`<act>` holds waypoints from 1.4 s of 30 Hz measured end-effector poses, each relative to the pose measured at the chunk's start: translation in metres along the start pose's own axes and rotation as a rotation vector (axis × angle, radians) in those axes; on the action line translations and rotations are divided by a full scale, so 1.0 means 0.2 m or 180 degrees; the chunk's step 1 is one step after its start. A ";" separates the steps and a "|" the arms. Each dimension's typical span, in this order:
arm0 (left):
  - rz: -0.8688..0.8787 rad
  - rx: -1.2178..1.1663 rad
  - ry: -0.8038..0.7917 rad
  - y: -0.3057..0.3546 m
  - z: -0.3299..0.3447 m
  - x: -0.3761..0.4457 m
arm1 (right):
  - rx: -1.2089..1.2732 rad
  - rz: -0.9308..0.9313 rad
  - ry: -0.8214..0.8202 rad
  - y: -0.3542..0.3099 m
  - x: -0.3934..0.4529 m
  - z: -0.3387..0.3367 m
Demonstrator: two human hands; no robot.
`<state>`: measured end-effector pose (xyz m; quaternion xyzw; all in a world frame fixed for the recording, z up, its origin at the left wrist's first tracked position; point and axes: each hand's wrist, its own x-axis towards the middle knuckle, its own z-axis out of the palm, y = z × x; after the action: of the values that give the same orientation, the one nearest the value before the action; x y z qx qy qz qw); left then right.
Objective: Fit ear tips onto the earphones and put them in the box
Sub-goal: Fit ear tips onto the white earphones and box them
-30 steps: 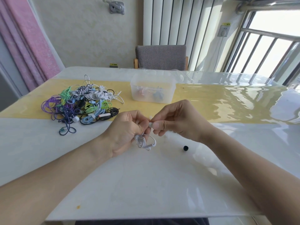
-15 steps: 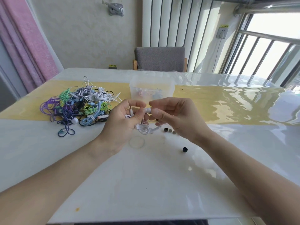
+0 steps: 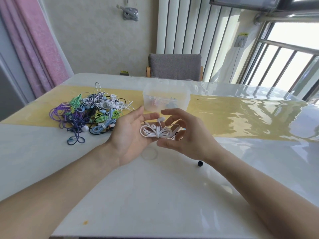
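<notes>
resting across the fingers of the upturned left hand (image 3: 128, 133), a bundled white earphone (image 3: 158, 131) now lies loose just in front of the clear plastic box (image 3: 166, 100). a moment ago both hands pinched one earbud close together; now they have lifted and parted, the left flat with straight fingers, the right hand (image 3: 181, 133) relaxed and half curled just beside the bundle, perhaps touching the cord. that suggests the tips are fitted and the bundle is ready to drop into the box, which already holds a few earphones. to the left on the table (image 3: 155, 195) sits a tangled pile of coloured earphones (image 3: 86, 112) still to do. a small black ear tip (image 3: 200, 163) lies near the right wrist. nothing blocks the short path to the box.
</notes>
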<state>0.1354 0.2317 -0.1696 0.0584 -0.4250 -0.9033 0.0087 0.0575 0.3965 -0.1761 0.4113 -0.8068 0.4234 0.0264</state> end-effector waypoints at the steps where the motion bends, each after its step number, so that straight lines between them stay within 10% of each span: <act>1: -0.0020 -0.0038 -0.0116 0.00 0.00 0.00 | -0.0099 -0.0155 0.0095 0.00 0.00 0.00; 10: 0.0108 0.0611 -0.0278 -0.02 -0.03 0.01 | -0.0495 -0.0537 0.0403 0.04 0.02 0.03; 15: 0.0401 0.1008 -0.0252 -0.01 -0.02 0.00 | 0.0263 0.0179 0.0379 0.02 0.07 -0.02; 25: 0.1600 0.4289 0.1024 0.15 -0.13 0.11 | -0.0507 0.0645 0.0913 0.07 0.60 -0.22; 30: 0.1817 0.5396 0.1388 0.37 -0.24 0.12 | -0.1428 0.1239 0.0290 0.14 0.80 -0.15; 42: 0.1348 0.7180 0.1614 0.55 -0.45 0.24 | -0.1469 0.1013 0.0467 0.06 0.80 0.00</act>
<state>0.0943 0.0895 -0.1460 0.1394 -0.9716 0.0414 0.1864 -0.0565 0.2982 -0.1216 0.2310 -0.9321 0.2561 0.1108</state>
